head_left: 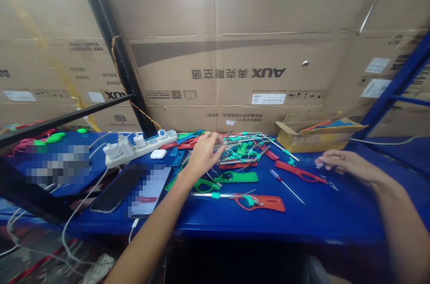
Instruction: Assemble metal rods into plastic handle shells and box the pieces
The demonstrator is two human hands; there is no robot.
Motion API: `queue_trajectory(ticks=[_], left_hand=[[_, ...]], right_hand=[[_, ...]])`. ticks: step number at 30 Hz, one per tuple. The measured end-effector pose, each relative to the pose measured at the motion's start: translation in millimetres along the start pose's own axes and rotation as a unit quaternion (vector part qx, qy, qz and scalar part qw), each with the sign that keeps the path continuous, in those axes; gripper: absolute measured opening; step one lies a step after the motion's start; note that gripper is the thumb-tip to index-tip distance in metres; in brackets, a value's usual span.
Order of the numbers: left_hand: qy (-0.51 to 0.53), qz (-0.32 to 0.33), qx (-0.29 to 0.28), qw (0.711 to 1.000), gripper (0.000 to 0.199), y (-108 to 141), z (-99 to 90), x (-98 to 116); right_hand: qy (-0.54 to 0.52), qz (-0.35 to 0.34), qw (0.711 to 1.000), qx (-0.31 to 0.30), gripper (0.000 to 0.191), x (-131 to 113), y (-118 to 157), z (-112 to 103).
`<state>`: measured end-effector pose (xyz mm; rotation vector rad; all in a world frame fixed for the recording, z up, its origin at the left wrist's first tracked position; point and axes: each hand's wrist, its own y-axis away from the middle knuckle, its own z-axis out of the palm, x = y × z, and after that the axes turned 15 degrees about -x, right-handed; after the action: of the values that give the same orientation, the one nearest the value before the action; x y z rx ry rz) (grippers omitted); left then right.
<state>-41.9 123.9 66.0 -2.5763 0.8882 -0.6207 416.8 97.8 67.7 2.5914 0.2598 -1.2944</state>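
Left hand (205,152) is positioned over the heap (243,146) near the rear of the counter (322,221); right hand (351,166) is positioned above the right side. Cardboard (215,51) bounds the rear. The power strip (152,144) and phone (117,187) lie to the left; the box (302,143) stands at the right rear. Blue surface extends from the screwdriver (287,185) to the front edge. The heap consists of metal rods, thin wires and red and green parts, lying crossed. In front of it lie a green shell (240,177) and a red lighter (273,203) with a metal tube pointing left. A red shell (297,171) lies near the right hand. Left-hand fingers are curved, thumb apart; contact with the heap cannot be determined. Right-hand fingertips pinch a small, blurred pale piece (318,164).
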Motion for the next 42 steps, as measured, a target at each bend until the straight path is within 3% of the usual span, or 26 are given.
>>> queue_trajectory(ticks=[3,6,10,13,17,22,29,42], left_hand=[[0.013,-0.012,0.044,0.999,0.011,-2,7.7,5],[0.032,-0.014,0.050,0.998,0.011,-2,20.7,9],[0.053,-0.006,0.020,0.998,0.017,-3,36.0,13],[0.065,0.003,0.001,0.998,0.027,-3,40.4,16],[0.065,0.022,-0.025,0.997,0.033,-3,43.0,21],[0.069,0.036,-0.069,0.995,0.019,-1,48.8,28],[0.088,-0.008,-0.088,0.992,0.014,2,47.2,32],[0.102,-0.021,-0.110,0.989,0.010,3,38.8,38]], right_hand=[[-0.023,-0.027,0.999,-0.025,0.046,-23,-2,15],[-0.017,-0.062,0.997,-0.043,0.044,-57,-14,34],[-0.017,-0.158,0.986,-0.059,0.041,-107,-51,64],[-0.026,-0.186,0.980,-0.060,0.042,-128,-86,89],[-0.055,-0.207,0.976,-0.044,0.048,-122,-114,118],[-0.093,-0.238,0.966,-0.039,0.052,-106,-109,138],[-0.091,-0.273,0.956,-0.062,0.035,-118,-89,140],[-0.086,-0.285,0.950,-0.099,0.032,-122,-82,143]])
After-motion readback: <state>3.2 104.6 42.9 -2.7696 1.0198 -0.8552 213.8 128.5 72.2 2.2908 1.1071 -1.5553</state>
